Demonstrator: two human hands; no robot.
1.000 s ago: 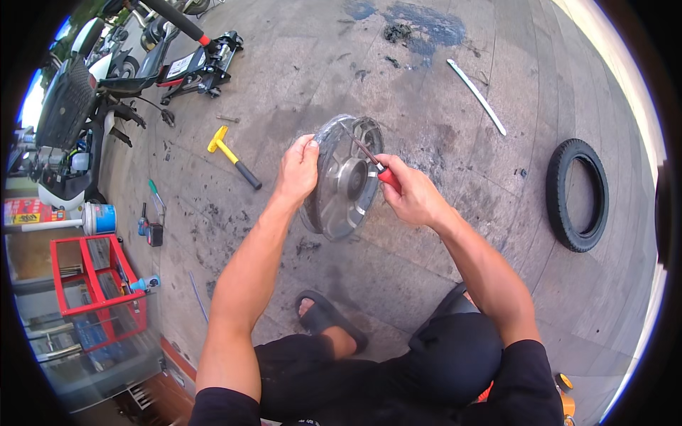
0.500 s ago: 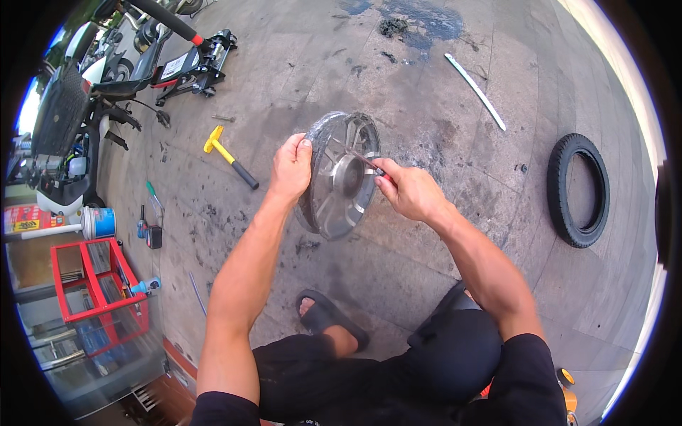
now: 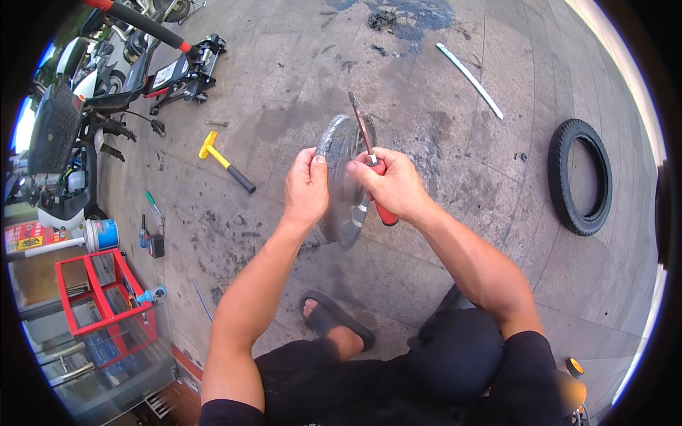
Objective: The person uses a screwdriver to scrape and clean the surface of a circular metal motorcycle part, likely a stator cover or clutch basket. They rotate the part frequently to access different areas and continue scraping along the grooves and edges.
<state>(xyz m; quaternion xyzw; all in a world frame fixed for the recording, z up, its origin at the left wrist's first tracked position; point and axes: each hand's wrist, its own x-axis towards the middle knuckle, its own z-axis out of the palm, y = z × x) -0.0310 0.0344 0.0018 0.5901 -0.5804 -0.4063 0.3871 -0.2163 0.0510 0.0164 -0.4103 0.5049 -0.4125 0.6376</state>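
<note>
A grey spoked wheel rim [image 3: 353,231] stands tilted nearly edge-on between my hands, above the ground. My left hand [image 3: 305,190] grips its left edge, with the thumb on top. In my right hand [image 3: 392,186] is a screwdriver [image 3: 361,122] with a red handle, its rusty shaft pointing up and away. The fingers wrap round the handle close to the shaft. Right hand and screwdriver are at the rim's right side; part of the rim is hidden behind them. Whether the screwdriver touches the rim I cannot tell.
A black tyre [image 3: 556,177] lies at the right. Left of me are a yellow-headed hammer [image 3: 226,162], a cordless tool [image 3: 154,245] and a red frame [image 3: 96,290]. Far left stands a scooter [image 3: 67,153] by a floor jack [image 3: 186,74]. A white strip [image 3: 469,80] lies beyond.
The rim has turned from showing its spoked face to nearly edge-on. My right hand has swung the screwdriver from lying across the spokes to pointing up and away, and moved slightly left.
</note>
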